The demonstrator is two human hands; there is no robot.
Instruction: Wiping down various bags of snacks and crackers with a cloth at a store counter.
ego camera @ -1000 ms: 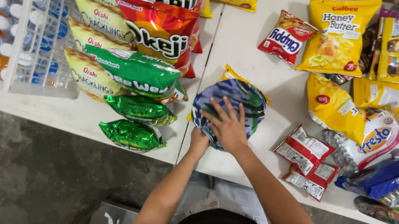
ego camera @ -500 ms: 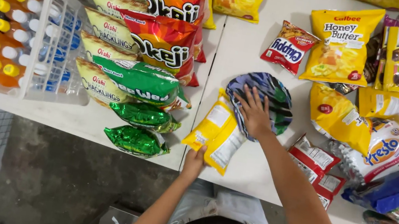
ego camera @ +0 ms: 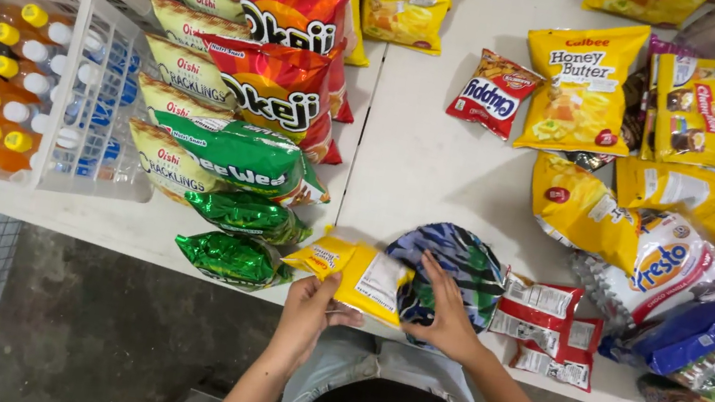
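Observation:
My left hand (ego camera: 309, 303) grips the near edge of a small yellow snack packet (ego camera: 357, 275) lying at the front edge of the white table (ego camera: 426, 159). My right hand (ego camera: 445, 312) rests flat on a round blue-and-green patterned bag (ego camera: 454, 266) just right of that packet, fingers spread on its near side. The yellow packet overlaps the left rim of the patterned bag. Two shiny green packets (ego camera: 239, 237) lie just left of my left hand.
Stacked orange, green and pale snack bags (ego camera: 249, 98) fill the left-middle. A white wire basket (ego camera: 86, 105) of yellow-capped bottles stands far left. Red-and-white packets (ego camera: 547, 332) lie right of the patterned bag, with yellow bags (ego camera: 586, 84) and a blue bag (ego camera: 691, 330) beyond.
The yellow packet has come out from under the patterned bag, moving left toward the table's front edge, now held by my left hand. My right hand stayed on the patterned bag.

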